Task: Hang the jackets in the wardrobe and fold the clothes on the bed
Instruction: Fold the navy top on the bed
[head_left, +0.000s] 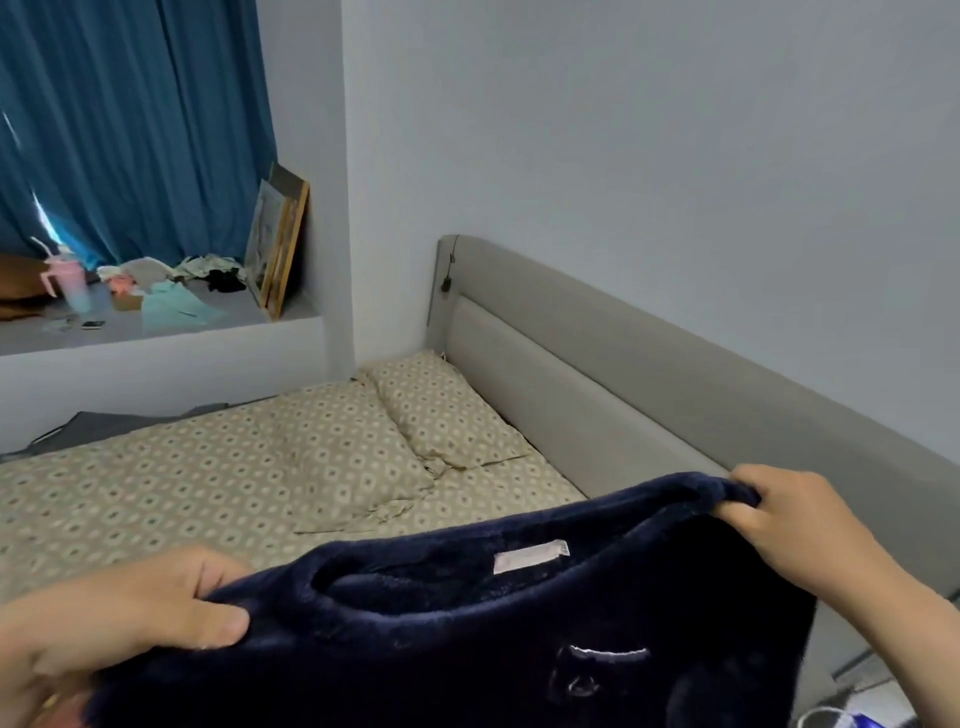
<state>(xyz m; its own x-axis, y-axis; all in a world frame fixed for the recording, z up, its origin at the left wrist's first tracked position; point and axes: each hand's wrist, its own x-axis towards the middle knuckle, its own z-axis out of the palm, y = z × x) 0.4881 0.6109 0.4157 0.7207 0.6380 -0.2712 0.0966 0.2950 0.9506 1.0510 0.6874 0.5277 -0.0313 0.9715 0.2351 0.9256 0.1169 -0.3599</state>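
A dark navy fleece top (467, 634) hangs in front of me, held up by its shoulders above the near edge of the bed (182, 493). Its round neck opening and a pale label face me, and a small stitched emblem shows lower right. My left hand (119, 618) pinches the left shoulder between thumb and fingers. My right hand (795, 514) grips the right shoulder with curled fingers. The garment's lower part runs out of view below.
Patterned sheet and two pillows (447, 415) cover the bed; a grey padded headboard (649, 374) runs along the right wall. A window ledge (156, 332) at left holds a pink tumbler (67, 280), loose clothes and leaning picture frames (278, 244) before blue curtains (130, 119).
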